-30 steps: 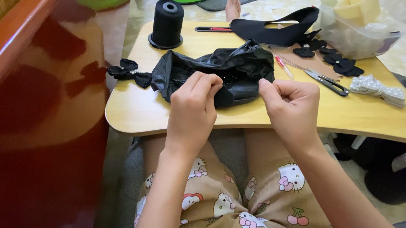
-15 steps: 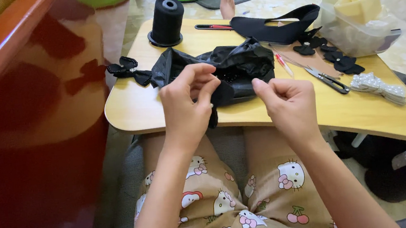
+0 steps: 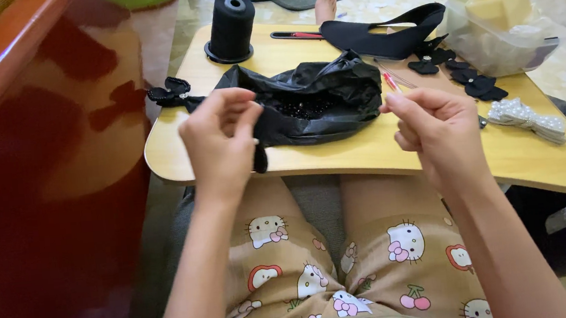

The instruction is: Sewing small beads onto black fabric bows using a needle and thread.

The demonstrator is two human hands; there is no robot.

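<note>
Pinched grip of left hand (image 3: 221, 138) on small black fabric piece (image 3: 259, 157)

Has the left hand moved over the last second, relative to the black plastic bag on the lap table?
Yes. The left hand has drawn leftward and toward the person, off the black plastic bag, to the table's near edge.

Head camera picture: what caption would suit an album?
Two hands, left and right, raised above a black bag of beads on a lap table.
</note>
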